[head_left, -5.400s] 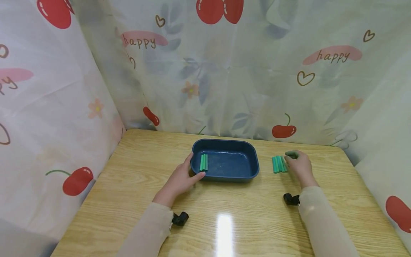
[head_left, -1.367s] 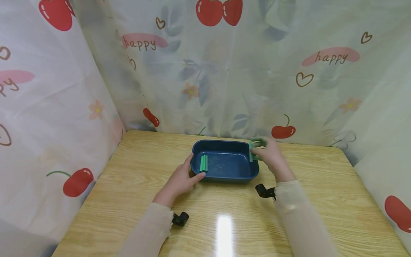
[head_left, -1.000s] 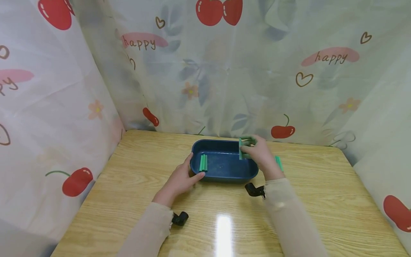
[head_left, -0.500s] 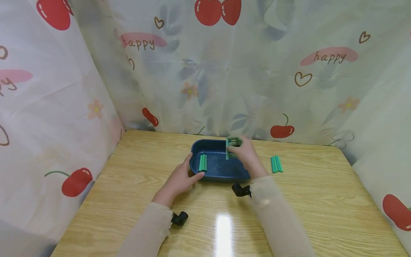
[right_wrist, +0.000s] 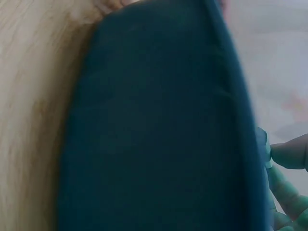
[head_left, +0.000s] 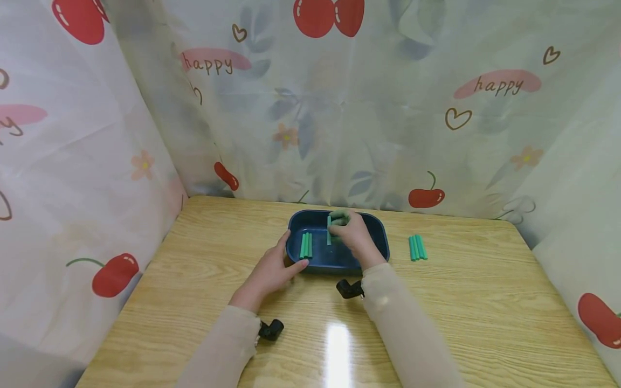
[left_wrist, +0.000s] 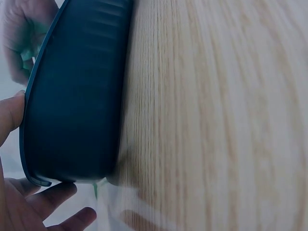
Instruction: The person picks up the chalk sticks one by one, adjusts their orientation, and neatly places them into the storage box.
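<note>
Right hand (head_left: pixel 351 230) hung over blue tray (head_left: pixel 335 264), thumb and fingers pinching green stick (head_left: pixel 329 233). Left hand (head_left: pixel 269 270) rested against tray's left end, fingers spread wide.

On the table (head_left: pixel 485 302), the tray (head_left: pixel 339 269) has sticks (head_left: pixel 306 246) in its left end, more sticks (head_left: pixel 418 248) to its right, cloth (head_left: pixel 339 145) behind.

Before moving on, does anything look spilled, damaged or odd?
Only the right hand: its fingers look green, like the stick it pinches, perhaps stain or camera colour. The sticks in the tray and on the table lie side by side; no spill shows.
</note>
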`<state>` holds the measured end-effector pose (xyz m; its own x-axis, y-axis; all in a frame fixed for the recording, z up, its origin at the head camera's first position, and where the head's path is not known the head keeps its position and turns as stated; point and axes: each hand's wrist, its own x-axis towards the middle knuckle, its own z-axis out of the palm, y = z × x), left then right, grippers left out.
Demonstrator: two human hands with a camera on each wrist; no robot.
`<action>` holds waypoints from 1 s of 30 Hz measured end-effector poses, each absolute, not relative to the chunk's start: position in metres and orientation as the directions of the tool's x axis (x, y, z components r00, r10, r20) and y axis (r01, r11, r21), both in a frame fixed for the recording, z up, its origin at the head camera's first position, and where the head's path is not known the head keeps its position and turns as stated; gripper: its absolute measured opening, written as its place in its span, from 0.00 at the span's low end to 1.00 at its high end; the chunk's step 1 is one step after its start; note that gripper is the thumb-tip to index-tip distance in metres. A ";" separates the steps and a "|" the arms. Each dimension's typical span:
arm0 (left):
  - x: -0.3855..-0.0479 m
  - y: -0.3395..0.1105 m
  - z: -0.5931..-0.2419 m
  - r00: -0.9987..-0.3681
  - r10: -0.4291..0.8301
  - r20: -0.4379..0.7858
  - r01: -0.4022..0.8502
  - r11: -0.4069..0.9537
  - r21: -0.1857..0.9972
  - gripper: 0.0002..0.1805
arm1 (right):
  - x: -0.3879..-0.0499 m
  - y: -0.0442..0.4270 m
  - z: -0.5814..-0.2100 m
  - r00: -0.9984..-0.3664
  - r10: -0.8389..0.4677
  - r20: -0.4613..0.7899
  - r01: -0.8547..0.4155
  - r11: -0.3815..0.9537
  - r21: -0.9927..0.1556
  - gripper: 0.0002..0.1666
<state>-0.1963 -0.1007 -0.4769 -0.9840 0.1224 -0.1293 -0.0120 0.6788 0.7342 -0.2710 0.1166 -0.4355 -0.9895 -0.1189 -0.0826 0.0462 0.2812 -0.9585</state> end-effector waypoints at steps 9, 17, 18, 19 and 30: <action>-0.198 -0.102 -0.478 -0.984 0.135 -0.114 0.008 0.677 0.736 0.54 | -0.279 0.102 -0.450 -0.987 -0.106 -0.121 0.085 0.298 -0.951 0.22; -0.199 -0.102 -0.480 -0.985 0.143 -0.099 0.023 0.672 0.740 0.55 | -0.285 0.094 -0.462 -0.977 -0.079 -0.200 0.165 0.320 -0.933 0.21; -0.199 -0.102 -0.481 -0.985 0.142 -0.101 0.021 0.673 0.740 0.55 | -0.286 0.093 -0.464 -0.974 -0.079 -0.214 0.178 0.320 -0.930 0.21; -0.199 -0.102 -0.481 -0.985 0.140 -0.103 0.018 0.673 0.739 0.55 | -0.286 0.093 -0.465 -0.971 -0.079 -0.227 0.191 0.322 -0.927 0.21; -0.199 -0.102 -0.481 -0.984 0.149 -0.099 0.026 0.666 0.745 0.54 | -0.287 0.088 -0.474 -0.962 -0.069 -0.263 0.214 0.406 -0.889 0.21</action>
<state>-0.1988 -0.1023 -0.4810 -0.9838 0.1494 -0.0989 0.0262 0.6662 0.7453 -0.2874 0.0876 -0.4740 -0.9622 -0.0692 -0.2634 0.2141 0.4056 -0.8886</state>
